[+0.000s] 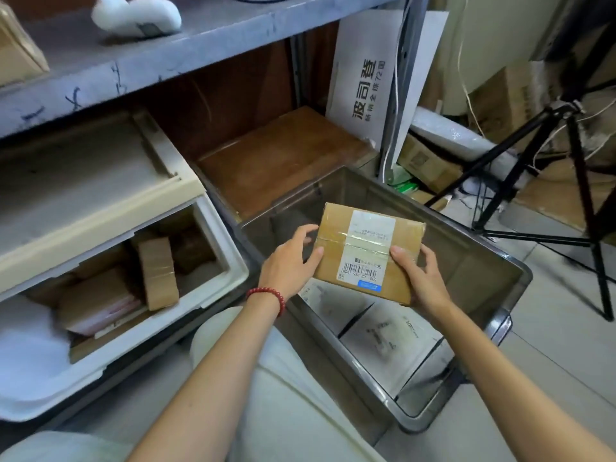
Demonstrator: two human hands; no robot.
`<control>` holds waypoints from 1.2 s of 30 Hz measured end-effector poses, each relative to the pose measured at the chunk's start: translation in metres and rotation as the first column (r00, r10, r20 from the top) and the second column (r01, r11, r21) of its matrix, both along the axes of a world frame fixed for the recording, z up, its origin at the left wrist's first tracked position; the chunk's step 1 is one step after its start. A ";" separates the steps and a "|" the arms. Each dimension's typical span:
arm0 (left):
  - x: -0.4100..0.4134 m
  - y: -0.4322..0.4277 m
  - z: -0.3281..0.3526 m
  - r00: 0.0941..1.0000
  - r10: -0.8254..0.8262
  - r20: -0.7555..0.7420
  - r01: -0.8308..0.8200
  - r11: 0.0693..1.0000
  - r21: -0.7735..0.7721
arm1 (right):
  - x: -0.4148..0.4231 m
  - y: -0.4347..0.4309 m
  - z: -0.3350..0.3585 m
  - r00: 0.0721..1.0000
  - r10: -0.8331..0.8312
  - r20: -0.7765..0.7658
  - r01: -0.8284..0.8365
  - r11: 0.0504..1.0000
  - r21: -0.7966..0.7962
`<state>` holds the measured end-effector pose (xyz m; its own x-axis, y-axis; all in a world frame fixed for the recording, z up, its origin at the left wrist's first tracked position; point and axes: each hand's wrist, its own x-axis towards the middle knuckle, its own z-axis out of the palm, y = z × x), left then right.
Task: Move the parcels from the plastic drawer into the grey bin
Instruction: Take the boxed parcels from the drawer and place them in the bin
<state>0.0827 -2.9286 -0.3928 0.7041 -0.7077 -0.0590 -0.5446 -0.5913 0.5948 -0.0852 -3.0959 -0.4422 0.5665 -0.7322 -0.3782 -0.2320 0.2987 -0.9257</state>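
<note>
Parcel, brown cardboard, held above grey bin; hands both clasp it, left hand at its left edge, right hand at its near corner. White packets already inside bin. Left of bin, plastic drawer holds several more boxes; likely much left.

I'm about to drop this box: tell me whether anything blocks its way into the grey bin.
Nothing visible does. The box, between left hand and right hand, hangs over the open bin; two white parcels lie low on its floor.
</note>
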 end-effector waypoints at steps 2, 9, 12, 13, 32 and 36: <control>0.002 -0.003 -0.008 0.988 -0.036 0.153 0.022 0.995 0.094 | -0.001 -0.004 -0.009 0.996 -0.069 -0.058 0.070 0.997 0.025; 0.016 -0.005 -0.042 0.912 -0.107 0.396 0.002 0.966 0.258 | 0.006 -0.012 -0.060 0.937 -0.274 -0.215 0.306 0.943 0.133; 0.024 -0.006 -0.050 0.907 -0.110 0.406 0.005 0.968 0.252 | 0.012 -0.014 -0.079 0.925 -0.270 -0.268 0.319 0.935 0.157; 0.027 -0.005 -0.054 0.909 -0.108 0.402 0.000 0.966 0.259 | 0.016 -0.015 -0.085 0.921 -0.265 -0.286 0.319 0.934 0.161; 0.047 -0.004 -0.084 0.936 0.001 0.351 -0.059 0.986 0.155 | 0.141 -0.047 -0.149 0.880 -0.280 -0.384 0.372 0.909 0.188; 0.048 -0.005 -0.086 0.940 0.012 0.341 -0.062 0.989 0.138 | 0.153 -0.057 -0.154 0.903 -0.137 -0.408 0.220 0.962 0.164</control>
<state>0.1308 -2.9332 -0.4787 0.7258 -0.6823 0.0876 -0.6744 -0.6807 0.2862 0.0676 -3.1532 -0.5959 0.2101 -0.6914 -0.6913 -0.4863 0.5395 -0.6874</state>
